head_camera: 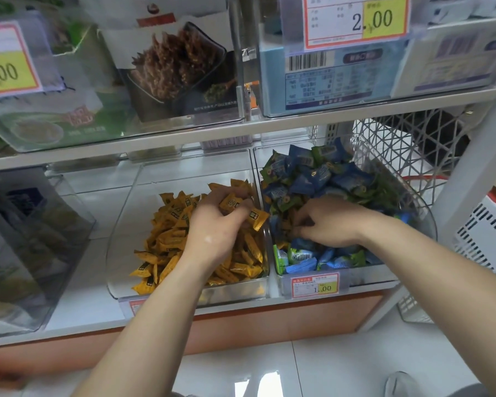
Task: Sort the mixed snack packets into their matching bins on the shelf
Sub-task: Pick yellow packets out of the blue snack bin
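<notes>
here, left hand (215,227) fingers clutching crinkly yellow packets (232,203), right hand (331,222) in glossy blue packets (318,176), grip unclear

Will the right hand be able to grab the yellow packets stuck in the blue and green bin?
Probably yes. The right hand is inside the open-topped bin, fingertips right at the yellow packets; only loose blue and green packets lie around them.

Bright, even light, probably from overhead; soft shadows. Glare whitens the clear bins (184,170); frame edges bend and blur.
</notes>
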